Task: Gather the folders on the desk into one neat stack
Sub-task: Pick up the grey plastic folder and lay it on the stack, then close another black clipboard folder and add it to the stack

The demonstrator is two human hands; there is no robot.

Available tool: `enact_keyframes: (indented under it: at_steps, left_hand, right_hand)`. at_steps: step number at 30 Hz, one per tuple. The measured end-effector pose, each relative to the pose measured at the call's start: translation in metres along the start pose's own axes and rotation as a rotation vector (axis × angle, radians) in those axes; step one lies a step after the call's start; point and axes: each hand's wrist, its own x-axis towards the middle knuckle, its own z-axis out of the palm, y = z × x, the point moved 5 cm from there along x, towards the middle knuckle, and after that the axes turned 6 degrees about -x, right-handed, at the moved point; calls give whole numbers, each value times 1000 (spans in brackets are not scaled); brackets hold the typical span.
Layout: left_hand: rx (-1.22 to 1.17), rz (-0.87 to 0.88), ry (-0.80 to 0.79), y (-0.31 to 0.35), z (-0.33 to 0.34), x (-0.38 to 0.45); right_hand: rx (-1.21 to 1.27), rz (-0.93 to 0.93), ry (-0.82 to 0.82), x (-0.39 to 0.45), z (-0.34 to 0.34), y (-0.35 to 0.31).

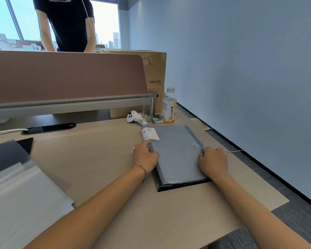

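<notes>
Left hand (145,157) and right hand (213,161) clasp the grey folder stack (176,151) by its edges — pale folders (23,193) at far left remain ungathered.

Counting items showing on desk:
- stacked folders: two, grey folder (176,150) lying on black folder (183,186)
- loose folders at left: at least three overlapping, dark folder (5,155), clear folder (25,200), black folder corner (26,143); exact count unclear
- hands: two, left hand (144,157), right hand (213,161)
- cardboard boxes (155,69): two stacked
- bottle (169,106): one
- glass (147,109): one
- white controller (135,117): one
- person standing behind divider (66,24): one
</notes>
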Motion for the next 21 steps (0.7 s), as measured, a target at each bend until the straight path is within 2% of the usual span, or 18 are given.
enact_keyframes:
  at_steps: [4,10,15,21]
  left_hand:
    - [37,41,20,1,-2,-1]
    - [118,242,91,18,-30,-6]
    - [251,440,204,39,-76,-20]
    - [330,505,316,48,-149,-34]
  right_hand:
    - [75,-67,70,-9,-8,-11]
    - [474,-251,199,-36,-41,-64]
    - [604,-340,218,-54,-65,-120]
    - [696,-478,221,-80,-91,-195]
